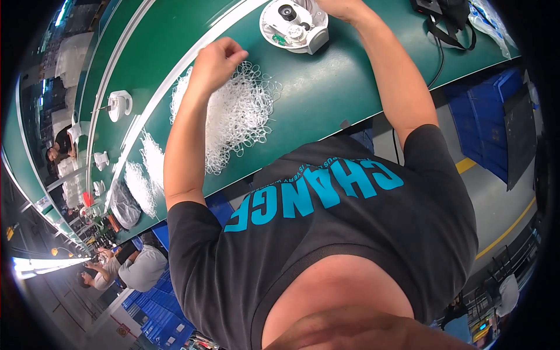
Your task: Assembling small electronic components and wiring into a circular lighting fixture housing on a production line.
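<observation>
On the green bench stands a round white camera housing (271, 26), its dark lens and inner parts exposed. My right hand (341, 8) is at the housing's far right side, beside its wires; the picture's top edge cuts off its fingers, so its grip cannot be told. My left hand (219, 65) hovers over the far end of a heap of thin white loops (239, 111). Its fingers are curled in toward the thumb. Whatever may be between them is too small or hidden to make out.
Further left lie more white heaps (140, 186) and a clear plastic bag (125, 205). A white device part (120, 105) sits beyond the bench's white rail. At right are a black strapped bag (452, 23) and a cable. Blue crates (484, 125) stand below the bench. People (143, 268) work at left.
</observation>
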Demonstrator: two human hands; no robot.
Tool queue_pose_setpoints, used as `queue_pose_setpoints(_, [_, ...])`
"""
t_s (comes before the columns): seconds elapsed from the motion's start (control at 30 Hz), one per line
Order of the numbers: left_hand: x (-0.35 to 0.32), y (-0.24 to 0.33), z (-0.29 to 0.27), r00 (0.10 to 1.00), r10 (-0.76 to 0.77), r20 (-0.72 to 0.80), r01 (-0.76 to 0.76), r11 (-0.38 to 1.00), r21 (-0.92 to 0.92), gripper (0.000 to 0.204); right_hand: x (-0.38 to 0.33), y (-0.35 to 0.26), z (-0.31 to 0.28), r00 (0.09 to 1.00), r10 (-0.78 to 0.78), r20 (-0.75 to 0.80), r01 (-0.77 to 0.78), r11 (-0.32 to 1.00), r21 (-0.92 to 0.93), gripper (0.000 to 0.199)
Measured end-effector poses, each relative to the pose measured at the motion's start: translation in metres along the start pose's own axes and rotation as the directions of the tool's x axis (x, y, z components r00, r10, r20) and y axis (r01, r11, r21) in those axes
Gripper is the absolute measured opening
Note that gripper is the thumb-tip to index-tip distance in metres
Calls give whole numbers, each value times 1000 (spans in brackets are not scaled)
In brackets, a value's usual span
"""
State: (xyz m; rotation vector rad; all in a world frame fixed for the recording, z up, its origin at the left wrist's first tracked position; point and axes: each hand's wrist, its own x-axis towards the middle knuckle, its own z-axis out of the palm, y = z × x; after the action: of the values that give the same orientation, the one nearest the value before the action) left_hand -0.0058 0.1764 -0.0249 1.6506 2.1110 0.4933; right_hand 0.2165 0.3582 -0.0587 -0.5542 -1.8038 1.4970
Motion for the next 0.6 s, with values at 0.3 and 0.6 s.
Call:
queue_pose_setpoints(0.3, [-22,28,17,960,123,250,-205,921,332,21,2,5,-4,1000,6,-14,-5,999,43,27])
queue_pose_setpoints(0.6, [-14,7,14,982,118,145,-140,979,151,23,-5,-15,-7,999,31,-17,-30,998,61,26])
